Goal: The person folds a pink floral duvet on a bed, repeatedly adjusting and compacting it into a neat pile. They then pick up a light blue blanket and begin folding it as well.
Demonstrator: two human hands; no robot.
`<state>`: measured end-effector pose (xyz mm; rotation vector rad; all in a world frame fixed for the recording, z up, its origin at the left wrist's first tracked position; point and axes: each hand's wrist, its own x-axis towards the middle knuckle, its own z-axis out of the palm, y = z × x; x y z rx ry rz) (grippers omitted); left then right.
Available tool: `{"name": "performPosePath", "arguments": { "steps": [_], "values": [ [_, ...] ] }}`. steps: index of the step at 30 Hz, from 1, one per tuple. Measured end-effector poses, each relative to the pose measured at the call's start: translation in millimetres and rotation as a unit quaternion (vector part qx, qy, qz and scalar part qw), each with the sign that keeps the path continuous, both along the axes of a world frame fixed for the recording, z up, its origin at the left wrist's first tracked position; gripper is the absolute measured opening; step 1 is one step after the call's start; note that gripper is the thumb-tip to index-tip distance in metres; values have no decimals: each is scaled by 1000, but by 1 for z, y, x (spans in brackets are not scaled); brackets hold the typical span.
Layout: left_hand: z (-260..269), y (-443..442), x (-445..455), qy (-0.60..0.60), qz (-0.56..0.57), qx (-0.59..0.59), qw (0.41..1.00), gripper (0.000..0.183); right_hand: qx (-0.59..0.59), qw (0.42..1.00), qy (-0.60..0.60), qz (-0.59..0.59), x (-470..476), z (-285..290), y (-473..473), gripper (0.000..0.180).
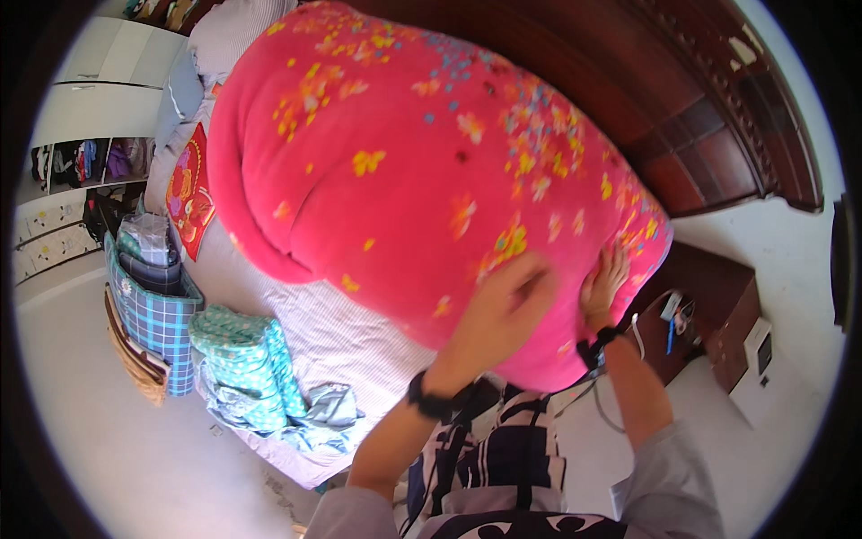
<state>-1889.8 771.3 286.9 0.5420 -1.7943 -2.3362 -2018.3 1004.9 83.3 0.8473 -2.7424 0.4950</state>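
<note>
A large pink fleece blanket (417,182), printed with yellow, white and blue flowers, lies in a thick folded bulk across the bed (350,337). On its near right part rests my right hand (608,279), palm down against the fabric with nothing gripped. My left hand (505,310) is blurred over the near edge of the blanket, its fingers curled; whether it pinches cloth or only hovers cannot be made out. Both wrists carry a black band. Loose folds run along the blanket's left side, where its rolled edge meets the striped sheet.
A dark wooden headboard (660,114) rises behind the blanket. The bedside table (714,276) holds cables and small items. Teal dotted bedding (246,364) sits on the bed's left corner, beside a plaid storage bag (151,316). A red patterned cloth (190,192) and pillows (229,34) lie further left.
</note>
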Motion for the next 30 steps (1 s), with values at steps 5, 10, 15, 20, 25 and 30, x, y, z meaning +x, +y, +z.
{"name": "performPosePath", "arguments": {
  "steps": [5, 10, 15, 20, 25, 30],
  "values": [
    [-90, -88, 206, -216, 299, -206, 906, 22, -10, 1000, 17, 15, -2, 11, -15, 54],
    [-157, -190, 219, -157, 390, -248, 873, 58, 18, 999, 30, 19, -7, 13, -7, 56],
    [-200, -248, 215, -131, 379, -24, 916, 40, 26, 1000, 8, 1, 1, 11, -21, 58],
    [-152, -337, 278, -281, 156, -212, 923, 29, 41, 999, -11, 23, -5, 8, -5, 56],
    [-44, -410, 224, -378, -12, -304, 875, 40, 133, 991, -1, 23, -23, 18, 34, 53],
    [-127, -593, 283, -244, 49, -366, 897, 35, 33, 998, -27, 43, -5, -13, -21, 49]
  ]
}}
